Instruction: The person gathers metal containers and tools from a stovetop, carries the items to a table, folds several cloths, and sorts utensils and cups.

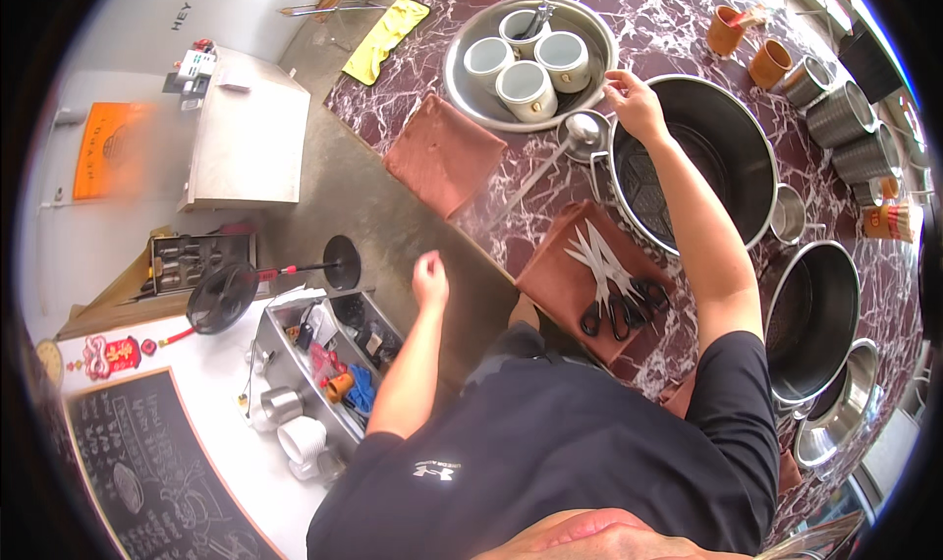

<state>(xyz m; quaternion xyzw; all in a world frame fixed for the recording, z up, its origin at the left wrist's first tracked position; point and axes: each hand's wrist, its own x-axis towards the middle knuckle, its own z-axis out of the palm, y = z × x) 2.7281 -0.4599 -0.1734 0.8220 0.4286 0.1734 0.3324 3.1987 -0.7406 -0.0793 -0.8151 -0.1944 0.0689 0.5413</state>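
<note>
My right hand (635, 105) reaches over the left rim of a large black-lined cooking pot (714, 162). Its curled fingertips are close to the edge of a round metal tray (458, 92); contact cannot be told, and I see nothing in the fingers. Several pale enamel mugs (525, 92) stand on that tray, one with dark utensils in it. Below the hand, a metal ladle (582, 130) rests with its bowl over a small metal pan (563, 129). My left hand (430, 278) hangs over the floor beside the table, fingers curled in, with nothing visible in it.
Several black-handled scissors (608, 280) lie on a folded brown cloth (552, 265). Another brown cloth (446, 155) and a yellow cloth (384, 40) lie along the marbled table's edge. A second pot (810, 324) stands at right. A cluttered metal cart (295, 354) is at left.
</note>
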